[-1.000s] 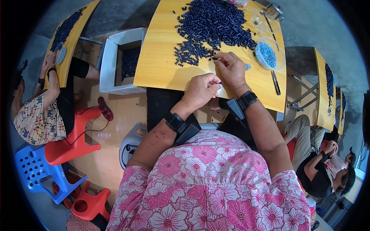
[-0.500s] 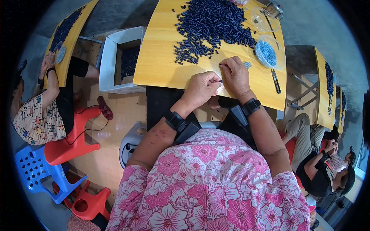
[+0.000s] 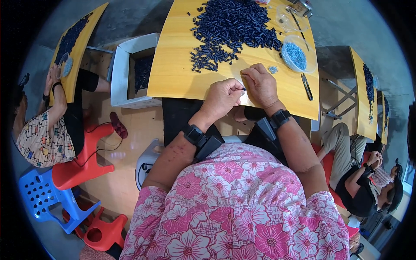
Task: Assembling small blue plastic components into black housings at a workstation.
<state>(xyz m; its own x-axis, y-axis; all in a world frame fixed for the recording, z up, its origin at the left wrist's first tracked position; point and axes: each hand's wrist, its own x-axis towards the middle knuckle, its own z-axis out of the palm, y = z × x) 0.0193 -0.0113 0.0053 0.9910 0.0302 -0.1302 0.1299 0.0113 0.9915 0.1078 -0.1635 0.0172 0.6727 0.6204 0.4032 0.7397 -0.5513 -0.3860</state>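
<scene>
My left hand is closed in a pinch at the table's near edge, with the dark end of a small black tube-shaped piece showing at its fingertips. Just right of it, my right hand has thumb and forefinger pressed together above the tabletop. Whatever those fingers hold is too small to make out. Beyond both hands spreads a large pile of short black tubes. Close to my right hand lie a few tiny pale-blue bits, and a clear round tub of similar bits stands further right.
A utility knife lies near the table's right edge. Behind the tub are a clear dish and a thin dark stick. Left of the table stands an open white box of dark pieces. Other people sit at side tables; red and blue stools stand left.
The whole view has shifted slightly, so the table sits a little further left. My hands keep nearly the same pose; my right fingertips are slightly nearer the left ones.
</scene>
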